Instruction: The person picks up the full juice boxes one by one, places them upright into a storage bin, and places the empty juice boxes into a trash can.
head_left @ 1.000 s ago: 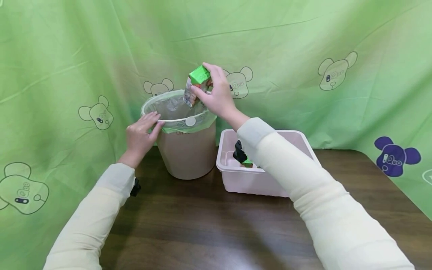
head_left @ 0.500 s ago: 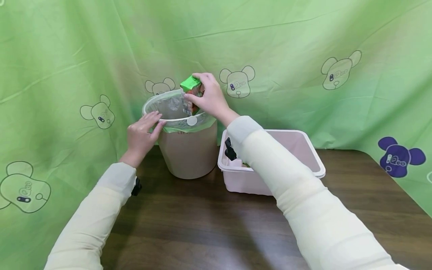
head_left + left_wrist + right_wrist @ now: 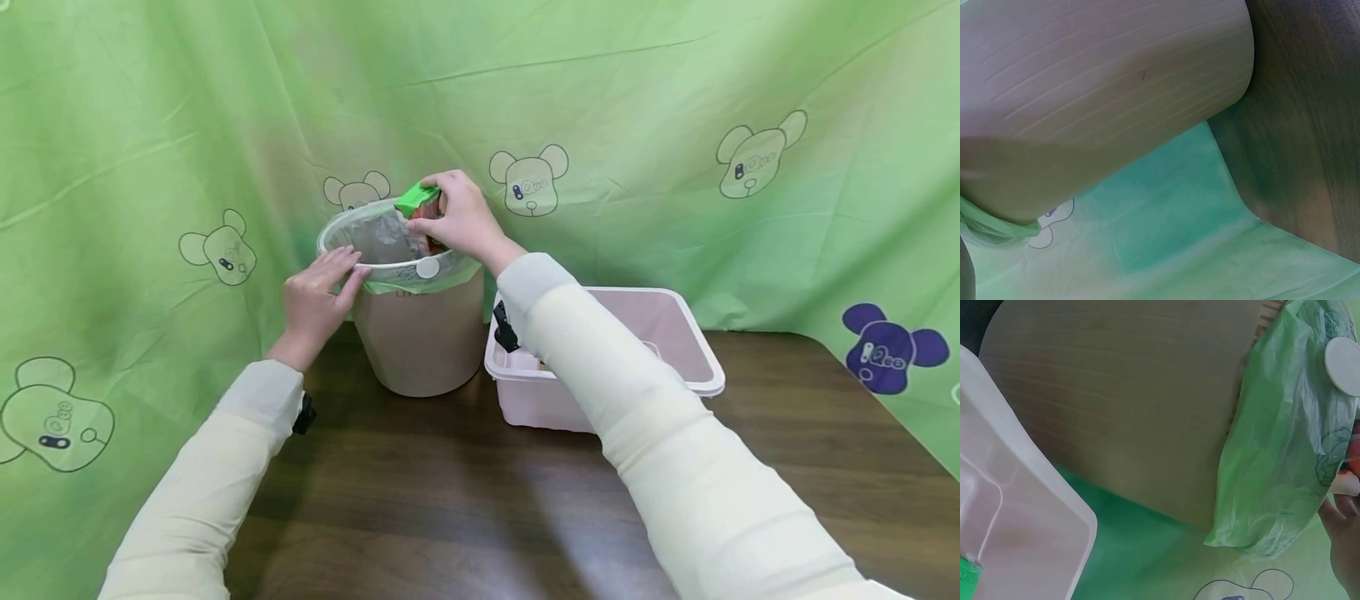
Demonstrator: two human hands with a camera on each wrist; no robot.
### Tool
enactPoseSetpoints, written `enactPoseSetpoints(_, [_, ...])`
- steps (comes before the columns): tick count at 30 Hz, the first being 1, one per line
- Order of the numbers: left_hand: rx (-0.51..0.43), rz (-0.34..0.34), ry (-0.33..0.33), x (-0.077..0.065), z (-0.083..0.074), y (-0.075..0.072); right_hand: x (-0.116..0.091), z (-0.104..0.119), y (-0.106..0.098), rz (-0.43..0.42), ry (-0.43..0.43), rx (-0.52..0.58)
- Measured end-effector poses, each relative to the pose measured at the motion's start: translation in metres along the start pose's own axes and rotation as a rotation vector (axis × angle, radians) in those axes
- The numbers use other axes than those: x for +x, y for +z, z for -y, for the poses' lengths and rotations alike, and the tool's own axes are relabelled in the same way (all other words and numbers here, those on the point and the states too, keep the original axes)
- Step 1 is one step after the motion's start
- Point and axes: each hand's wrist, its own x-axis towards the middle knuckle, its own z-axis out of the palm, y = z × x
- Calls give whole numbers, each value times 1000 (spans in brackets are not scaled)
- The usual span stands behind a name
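A beige trash can (image 3: 420,346) stands on the table, lined with a thin green plastic bag (image 3: 1266,444) folded over its rim. My left hand (image 3: 317,300) grips the near left of that rim, fingers over the top and thumb against the outside. At the right side of the can's mouth, my right hand (image 3: 467,218) holds a small carton (image 3: 418,198) with a bright green top and reddish sides. The carton is tilted, its lower part inside the can and partly hidden by the rim and my fingers.
Right of the can is a pale pink plastic tub (image 3: 678,333), partly covered by my right sleeve (image 3: 600,358). A green-ended item (image 3: 969,578) lies inside it. Behind the dark wooden table (image 3: 450,500) hangs a green cloth (image 3: 622,100) printed with bear heads.
My right hand has moved down and left, taking the carton from above the rim into the can's mouth. The left hand keeps its place on the rim.
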Motion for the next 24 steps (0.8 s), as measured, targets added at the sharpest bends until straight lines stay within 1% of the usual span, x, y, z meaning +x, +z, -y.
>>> enactPoseSetpoints(11, [-11,-14,5,1,0,0,2,0,3,58,9,-29])
enactPoseSetpoints(15, [-10,-7,1,0,0,0,1,0,4,73,9,-36])
enactPoseSetpoints(24, [0,8,1,0,0,-1,0,-3,6,97,29,-17])
